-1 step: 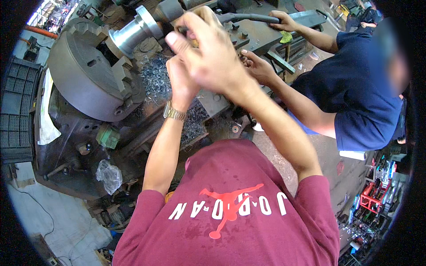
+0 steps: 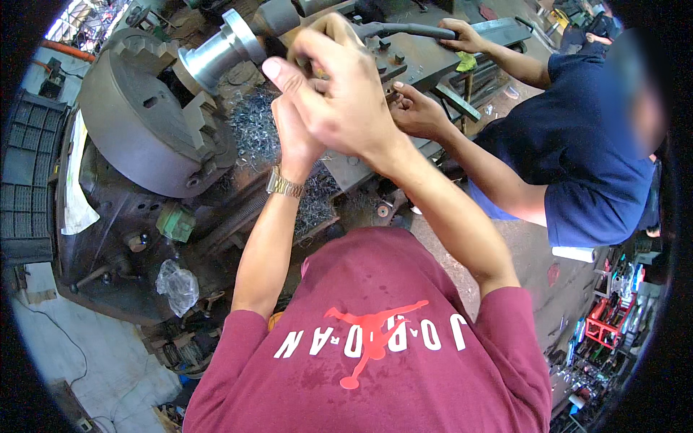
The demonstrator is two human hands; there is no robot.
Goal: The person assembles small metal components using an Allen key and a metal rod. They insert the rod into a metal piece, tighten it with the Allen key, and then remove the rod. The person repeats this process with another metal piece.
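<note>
Close together, my two hands are raised beside the tool area of a large lathe. My right hand (image 2: 343, 94) is in front, its fingers curled and its thumb stretched to the left; whatever it grips is hidden. My left hand (image 2: 292, 130), with a metal-band watch (image 2: 284, 183) at the wrist, is behind it, its fingers mostly covered. To the left of both hands, a shiny flanged metal cylinder (image 2: 216, 56) is clamped in the jaws of the dark round chuck (image 2: 144, 123). Curly metal shavings (image 2: 253, 123) are heaped below the cylinder.
At right, a co-worker in a dark blue shirt (image 2: 570, 137) has one hand (image 2: 465, 36) on a long dark handle (image 2: 411, 29). The co-worker's other hand (image 2: 422, 112) is close to mine. A crumpled plastic bag (image 2: 177, 286) and a green block (image 2: 175, 221) lie lower left.
My right hand has shifted slightly, with its thumb a little further left, and is less blurred. The chuck and the metal cylinder look the same.
</note>
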